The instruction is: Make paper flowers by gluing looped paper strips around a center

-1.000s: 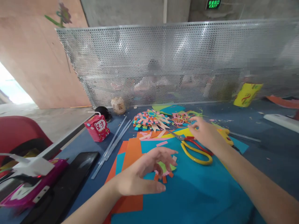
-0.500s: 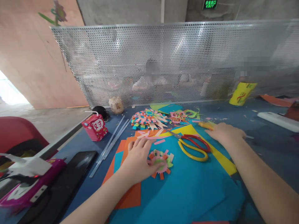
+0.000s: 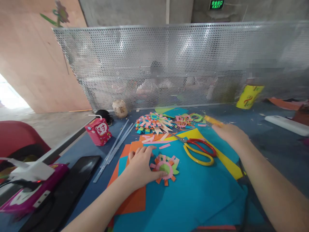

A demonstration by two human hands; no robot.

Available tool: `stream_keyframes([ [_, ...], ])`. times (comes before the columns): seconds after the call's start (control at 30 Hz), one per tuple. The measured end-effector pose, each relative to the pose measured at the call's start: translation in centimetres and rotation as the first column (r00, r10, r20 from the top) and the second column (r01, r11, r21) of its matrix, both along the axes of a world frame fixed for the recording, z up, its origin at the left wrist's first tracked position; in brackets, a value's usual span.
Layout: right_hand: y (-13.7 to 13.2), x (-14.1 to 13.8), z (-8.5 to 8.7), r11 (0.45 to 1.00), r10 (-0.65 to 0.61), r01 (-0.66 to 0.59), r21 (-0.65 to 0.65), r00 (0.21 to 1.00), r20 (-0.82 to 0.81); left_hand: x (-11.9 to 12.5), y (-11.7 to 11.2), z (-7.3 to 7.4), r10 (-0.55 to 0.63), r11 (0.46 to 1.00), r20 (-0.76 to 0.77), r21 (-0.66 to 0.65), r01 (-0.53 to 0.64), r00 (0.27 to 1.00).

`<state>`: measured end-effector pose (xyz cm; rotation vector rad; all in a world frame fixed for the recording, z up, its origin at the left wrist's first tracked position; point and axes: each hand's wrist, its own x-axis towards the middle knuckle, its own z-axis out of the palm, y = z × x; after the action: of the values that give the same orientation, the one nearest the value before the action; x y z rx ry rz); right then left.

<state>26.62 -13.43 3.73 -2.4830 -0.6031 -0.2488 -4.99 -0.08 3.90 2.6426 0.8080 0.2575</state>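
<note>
My left hand (image 3: 138, 170) rests on the blue paper (image 3: 200, 199) with its fingers spread. Its thumb touches the middle of a small layered paper flower (image 3: 164, 170) with a green centre, pink ring and orange tabs. Out to the right, my right hand (image 3: 231, 137) is wrapped round a yellow glue gun (image 3: 212, 121), slightly blurred, whose nozzle points left. A dark cord hangs below that hand. Between my hands lie scissors (image 3: 200, 150) with one red and one yellow handle. Behind them sits a larger fringed paper rosette (image 3: 153, 122).
Clear glue sticks (image 3: 114, 148), a red drink carton (image 3: 98, 131) and a black phone (image 3: 62, 190) lie left. A purple power strip (image 3: 36, 190) is at the left edge. Paper scraps (image 3: 184, 121) lie ahead, before a perforated metal screen (image 3: 135, 54). A yellow can (image 3: 249, 96) stands back right.
My right hand has brought the glue gun slightly up and left. My left hand has shifted a little off the paper flower, uncovering more of its green centre.
</note>
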Motion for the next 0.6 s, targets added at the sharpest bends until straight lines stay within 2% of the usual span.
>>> stream_keyframes([
  [0.1,0.6,-1.0,0.8,0.997,-0.077,0.077,0.004,0.996,-0.050,0.1,-0.2,0.3,-0.011,0.995,0.025,-0.096,0.013,1.000],
  [0.27,1.7,-2.4,1.4,0.994,0.041,-0.030,0.105,0.993,-0.107,0.2,0.0,0.5,-0.002,0.950,0.057,-0.310,0.020,0.998],
  [0.4,2.0,-3.4,1.5,0.980,0.110,-0.090,0.178,0.988,-0.106,0.1,0.6,0.3,-0.032,0.828,0.170,-0.547,0.122,0.985],
  [0.53,2.0,-4.4,1.8,0.964,0.146,-0.123,0.235,0.986,-0.085,0.1,0.9,0.4,-0.119,0.719,0.240,-0.648,0.250,0.963],
  [0.6,2.0,-4.7,2.0,0.953,0.157,-0.131,0.274,0.985,-0.075,0.1,0.8,0.4,-0.145,0.681,0.250,-0.677,0.279,0.958],
])
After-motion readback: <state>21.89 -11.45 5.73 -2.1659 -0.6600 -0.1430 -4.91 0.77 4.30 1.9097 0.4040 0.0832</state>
